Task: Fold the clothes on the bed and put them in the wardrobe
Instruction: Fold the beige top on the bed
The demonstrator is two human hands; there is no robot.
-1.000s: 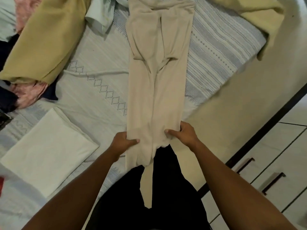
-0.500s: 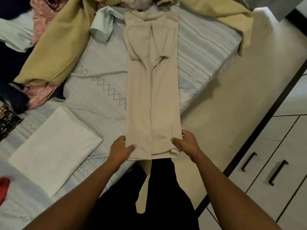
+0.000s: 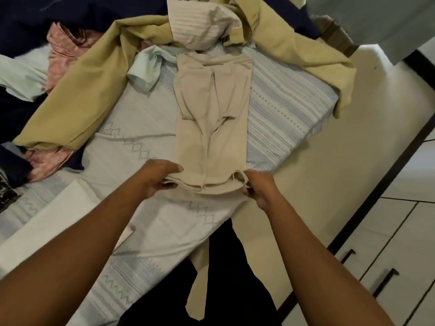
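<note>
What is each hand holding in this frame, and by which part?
Both hold the long beige cloth trousers by their near folded edge: left hand at its left corner, right hand at its right corner.

1. I've got both arms in from the bottom corners, left forearm (image 3: 82, 245) and right forearm (image 3: 324, 260), bare, angling in toward the middle
2. Left hand (image 3: 160, 178): knuckles up, thumb on top, fingers curled beneath, pinching the folded edge of the beige trousers (image 3: 211, 128)
3. Right hand (image 3: 260, 188): about level with the left, fingers curled in, gripping the same edge at its other corner
4. Wrists fairly straight, hands apart, one at each side
</note>
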